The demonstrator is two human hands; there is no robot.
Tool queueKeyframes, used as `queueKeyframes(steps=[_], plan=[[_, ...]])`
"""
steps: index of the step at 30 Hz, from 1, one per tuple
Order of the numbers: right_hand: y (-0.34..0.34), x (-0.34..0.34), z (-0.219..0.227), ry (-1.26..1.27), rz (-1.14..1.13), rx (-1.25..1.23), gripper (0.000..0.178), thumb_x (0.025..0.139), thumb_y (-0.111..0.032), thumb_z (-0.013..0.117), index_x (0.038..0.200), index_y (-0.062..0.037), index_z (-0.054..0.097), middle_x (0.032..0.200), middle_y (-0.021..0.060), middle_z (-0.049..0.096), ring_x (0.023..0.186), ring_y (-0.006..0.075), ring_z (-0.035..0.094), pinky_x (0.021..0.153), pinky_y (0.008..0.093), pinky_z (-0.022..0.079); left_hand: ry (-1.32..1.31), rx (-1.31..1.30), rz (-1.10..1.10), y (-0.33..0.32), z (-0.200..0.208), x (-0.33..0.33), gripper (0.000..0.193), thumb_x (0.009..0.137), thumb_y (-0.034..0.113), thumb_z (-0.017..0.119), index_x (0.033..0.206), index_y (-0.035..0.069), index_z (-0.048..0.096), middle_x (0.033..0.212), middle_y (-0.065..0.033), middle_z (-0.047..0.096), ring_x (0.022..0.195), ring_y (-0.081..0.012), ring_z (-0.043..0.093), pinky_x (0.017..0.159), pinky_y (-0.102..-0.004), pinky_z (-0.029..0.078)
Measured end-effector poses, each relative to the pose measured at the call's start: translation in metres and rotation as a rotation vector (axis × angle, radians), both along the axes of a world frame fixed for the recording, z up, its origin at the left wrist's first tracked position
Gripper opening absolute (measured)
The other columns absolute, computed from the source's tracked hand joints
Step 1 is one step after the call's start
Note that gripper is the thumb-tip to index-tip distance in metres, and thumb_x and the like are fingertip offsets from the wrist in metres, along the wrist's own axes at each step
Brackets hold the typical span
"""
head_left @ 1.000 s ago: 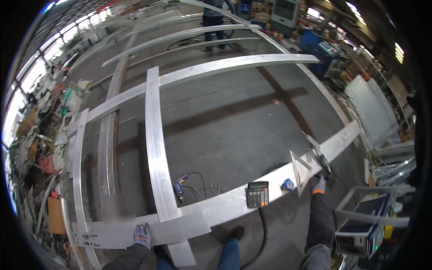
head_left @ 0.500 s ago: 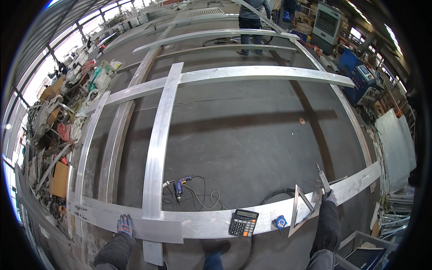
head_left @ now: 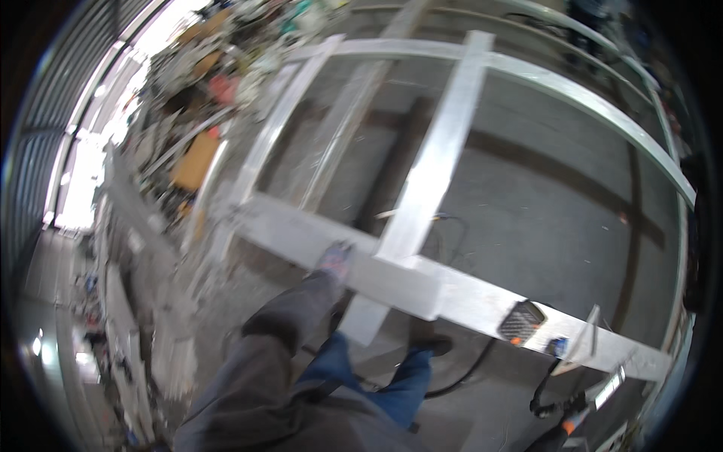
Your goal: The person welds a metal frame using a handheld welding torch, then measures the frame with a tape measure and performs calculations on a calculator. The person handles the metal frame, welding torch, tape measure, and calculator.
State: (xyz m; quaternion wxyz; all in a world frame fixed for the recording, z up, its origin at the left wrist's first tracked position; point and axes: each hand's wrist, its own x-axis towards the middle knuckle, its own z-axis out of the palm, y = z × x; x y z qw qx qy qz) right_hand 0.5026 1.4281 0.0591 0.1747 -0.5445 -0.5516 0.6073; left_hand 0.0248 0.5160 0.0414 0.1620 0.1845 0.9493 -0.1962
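My left hand (head_left: 335, 258), in a grey-and-blue work glove, lies with fingers stretched over a flat metal plate (head_left: 399, 285). That plate overlaps the long silver front beam (head_left: 471, 307) and crosses an aluminium beam (head_left: 443, 151) running away from me. At the lower right, my gloved right hand (head_left: 577, 419) is closed around a slim, light-grey hand tool (head_left: 610, 388), just off the front beam's near edge. Blur hides the tool's exact kind. Close by on the beam are a metal set square (head_left: 578, 348), a blue tape measure (head_left: 556, 346) and a black calculator (head_left: 521, 321).
More beams, such as the far crossbar (head_left: 587, 102), form a frame above the grey floor. Scrap and a cardboard box (head_left: 196, 162) are heaped at the left. A black cable (head_left: 471, 374) runs near my feet. Another person's legs (head_left: 584, 34) show at the far right.
My view has swung left and down, blurring the picture. My right hand, with the tool, has dropped from over the front beam toward me. My left hand stays on the plate.
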Motion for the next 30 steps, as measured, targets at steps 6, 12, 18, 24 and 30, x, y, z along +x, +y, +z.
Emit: queueKeyframes(steps=[6,12,18,24,30], plan=[[-0.227,0.045,0.069,-0.071,0.288,0.292,0.05,0.108,-0.052,0.048,0.109,-0.0048,0.065,0.092,0.0069,0.065,0.084,0.0162,0.062,0.077,0.0391,0.051,-0.079,0.247,0.061,-0.004,-0.009,0.002,0.073,0.101,0.018,0.044,0.169,0.013,0.02,0.174,-0.0218,0.018,0.159,-0.0444,0.022,0.127,-0.0569,0.025],[-0.545,-0.057,0.138,0.26,0.528,0.191,0.041,0.111,-0.043,0.048,0.11,-0.0045,0.064,0.092,0.0061,0.064,0.085,0.016,0.061,0.075,0.0388,0.05,-0.129,0.448,-0.057,-0.036,0.0,0.026,0.071,0.099,0.028,0.051,0.165,0.012,0.032,0.173,-0.0144,0.026,0.159,-0.035,0.026,0.129,-0.0497,0.021],[-0.776,-0.178,0.188,0.334,0.385,-0.377,0.062,0.102,-0.053,0.061,0.136,-0.0016,0.056,0.103,0.009,0.068,0.064,0.0191,0.066,0.052,0.0324,0.054,-0.111,0.662,0.022,-0.139,0.008,0.002,0.075,0.101,0.045,0.053,0.164,0.011,0.032,0.169,-0.0135,0.034,0.158,-0.0332,0.027,0.129,-0.0517,0.017],[-0.884,-0.26,0.2,0.382,0.465,-0.648,0.061,0.105,-0.054,0.056,0.142,-0.0049,0.052,0.109,0.0121,0.067,0.062,0.0227,0.065,0.047,0.0345,0.053,0.22,0.585,0.153,-0.263,-0.009,-0.109,0.064,0.103,0.048,0.052,0.154,0.009,0.048,0.159,-0.0123,0.049,0.152,-0.0323,0.037,0.127,-0.0537,0.021],[-0.936,-0.259,0.159,-0.043,0.133,-1.041,0.084,0.097,-0.083,0.038,0.111,-0.0042,0.061,0.063,0.0074,0.057,0.05,0.0229,0.057,0.042,0.0329,0.043,0.128,0.664,0.235,-0.285,0.0,-0.134,0.031,0.096,0.034,0.062,0.115,0.013,0.073,0.129,-0.0098,0.069,0.132,-0.0307,0.056,0.121,-0.0526,0.031]])
